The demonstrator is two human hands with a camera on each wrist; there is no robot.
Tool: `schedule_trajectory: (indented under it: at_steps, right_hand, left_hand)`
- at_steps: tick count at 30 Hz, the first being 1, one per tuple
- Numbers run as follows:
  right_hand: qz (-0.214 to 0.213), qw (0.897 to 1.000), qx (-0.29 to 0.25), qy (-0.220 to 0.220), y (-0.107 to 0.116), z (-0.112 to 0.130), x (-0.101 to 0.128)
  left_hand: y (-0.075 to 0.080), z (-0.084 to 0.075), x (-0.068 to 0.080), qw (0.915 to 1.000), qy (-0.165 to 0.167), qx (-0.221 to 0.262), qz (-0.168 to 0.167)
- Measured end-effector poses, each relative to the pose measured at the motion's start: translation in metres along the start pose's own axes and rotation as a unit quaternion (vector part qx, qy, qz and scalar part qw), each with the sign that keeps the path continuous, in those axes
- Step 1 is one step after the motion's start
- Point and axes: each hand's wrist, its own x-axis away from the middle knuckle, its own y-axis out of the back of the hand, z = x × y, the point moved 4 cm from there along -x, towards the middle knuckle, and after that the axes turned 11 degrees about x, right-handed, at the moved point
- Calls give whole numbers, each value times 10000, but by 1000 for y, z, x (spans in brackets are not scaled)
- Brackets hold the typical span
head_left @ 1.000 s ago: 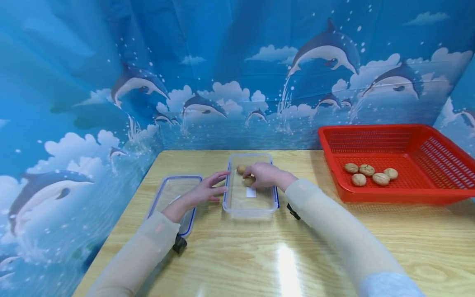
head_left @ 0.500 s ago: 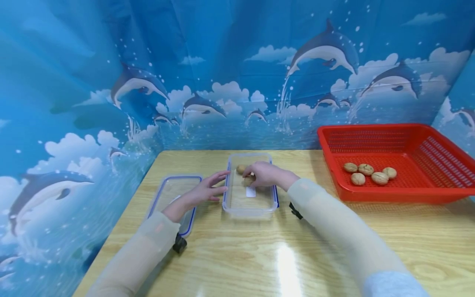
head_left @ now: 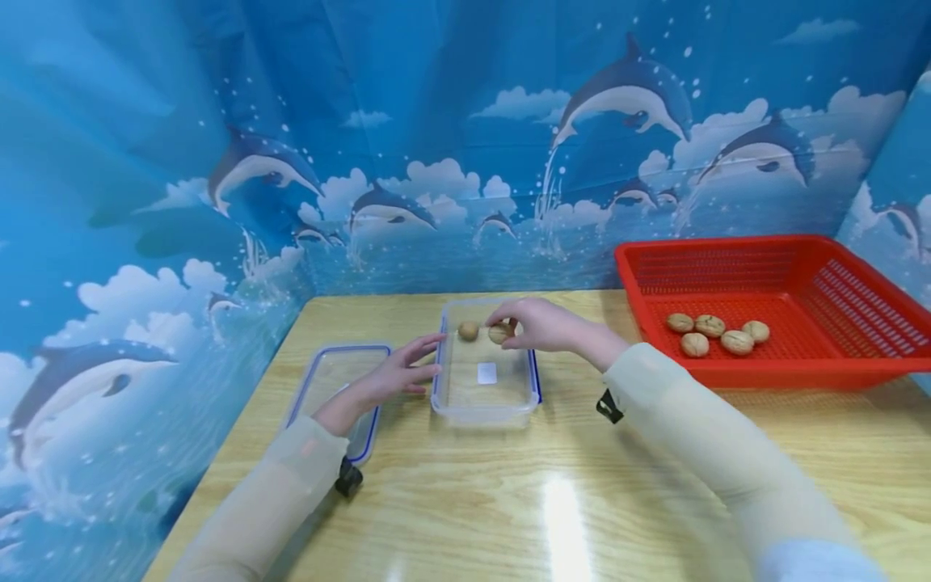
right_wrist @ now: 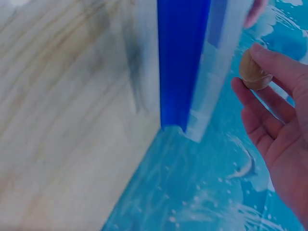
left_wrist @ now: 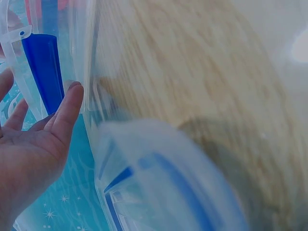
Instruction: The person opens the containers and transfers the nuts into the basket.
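A lid (head_left: 330,388) lies on the table (head_left: 553,501). The left hand (head_left: 396,373), fingers straight, touches the clear box (head_left: 486,400). The right hand (head_left: 541,325) pinches a walnut (head_left: 499,332) over the box's far end, beside another walnut (head_left: 469,331). A red basket (head_left: 836,356) holds more.

looks like a small staged recording booth rather than a home or kitchen: walled on three sides by a blue dolphin-and-cloud printed backdrop (head_left: 451,137) hung in folds right down to the edge of a glossy light-wood table (head_left: 553,501). furnished only with a few props, namely a red plastic basket (head_left: 858,275) of walnuts (head_left: 716,333), a clear plastic container (head_left: 486,380) and its blue-rimmed lid (head_left: 330,380) lying beside it. no cupboards, appliances or shelves in sight, only the cloth and the tabletop.
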Motion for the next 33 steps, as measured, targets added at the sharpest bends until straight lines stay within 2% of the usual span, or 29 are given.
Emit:
schedule_trajectory:
  at_steps: [6,12,20,25,33]
  right_hand:
    - [-224,9996,71,-173,25,-6,23]
    - [-525,9973,368,-367,45,-20,51]
    - [-516,9921,370,-1077,64,-37,90]
    - [-668,9861,544,-1422,75,-48,118]
    - [-974,9681,491,-2256,86,-75,166]
  left_hand:
    - [0,1,0,10000,-38,19,36]
    - [0,3,-1,9999,-75,5,69]
    - [-1,3,1,9999,-85,-11,87]
    - [0,3,0,9999,-101,-12,53]
    - [1,1,1,9999,-114,15,46]
